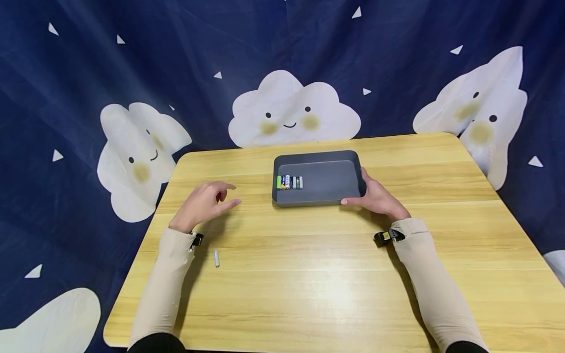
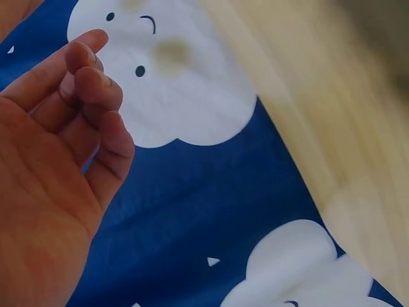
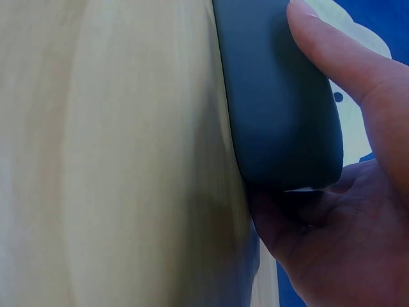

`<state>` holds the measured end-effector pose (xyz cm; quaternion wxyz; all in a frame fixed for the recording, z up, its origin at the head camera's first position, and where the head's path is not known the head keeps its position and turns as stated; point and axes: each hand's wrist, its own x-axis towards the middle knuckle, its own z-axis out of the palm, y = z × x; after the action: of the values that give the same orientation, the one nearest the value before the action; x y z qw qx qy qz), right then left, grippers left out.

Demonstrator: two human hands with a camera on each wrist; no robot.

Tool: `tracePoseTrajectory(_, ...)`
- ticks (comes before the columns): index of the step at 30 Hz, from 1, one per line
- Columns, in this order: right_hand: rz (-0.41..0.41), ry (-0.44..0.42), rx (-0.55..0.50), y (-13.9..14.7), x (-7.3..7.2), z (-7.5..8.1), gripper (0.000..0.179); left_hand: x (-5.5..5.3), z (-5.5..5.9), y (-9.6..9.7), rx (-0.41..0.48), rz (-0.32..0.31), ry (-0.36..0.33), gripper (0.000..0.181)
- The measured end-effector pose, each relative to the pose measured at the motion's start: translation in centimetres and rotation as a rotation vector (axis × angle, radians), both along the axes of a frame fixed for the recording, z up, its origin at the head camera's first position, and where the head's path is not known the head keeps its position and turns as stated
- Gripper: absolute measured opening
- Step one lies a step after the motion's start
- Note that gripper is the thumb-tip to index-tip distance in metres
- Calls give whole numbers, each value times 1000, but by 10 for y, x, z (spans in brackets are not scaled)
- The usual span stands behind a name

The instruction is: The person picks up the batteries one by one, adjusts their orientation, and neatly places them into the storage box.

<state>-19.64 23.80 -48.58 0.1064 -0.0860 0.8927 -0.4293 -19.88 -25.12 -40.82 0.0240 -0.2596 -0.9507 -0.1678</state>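
Observation:
A dark grey tray (image 1: pixel 324 181) rests on the table. My right hand (image 1: pixel 374 196) grips its near right corner, with the thumb along the front wall and the fingers round the right side. In the right wrist view the thumb (image 3: pixel 339 54) presses the tray's outer wall (image 3: pixel 281 102), while the other fingers are partly hidden behind the corner. Several batteries (image 1: pixel 289 182) lie side by side in the tray's left part, one of them green. Left of the tray, my left hand (image 1: pixel 205 203) hovers over the table, fingers loosely bent and holding nothing; its palm (image 2: pixel 45 173) shows in the left wrist view.
A single white battery (image 1: pixel 217 258) lies on the wooden table (image 1: pixel 300 294), nearer me than the left hand and close to the left forearm. Behind the table hangs a dark blue cloth (image 1: pixel 198 49) with white clouds.

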Motion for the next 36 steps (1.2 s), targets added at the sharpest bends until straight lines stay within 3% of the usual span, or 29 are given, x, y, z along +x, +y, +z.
tracePoseTrajectory(12,-4,16,-25,-2,-1,0,132,46,-30,-30,-23,67,-69,56)
tracePoseTrajectory(21,-12,-1,0,-1,0,1,136,70,-45,-44,-45,115,-137,56)
tracePoseTrajectory(36,-9,-4,6,0,0,-1,134,102,-60,-48,-74,130,-214,59)
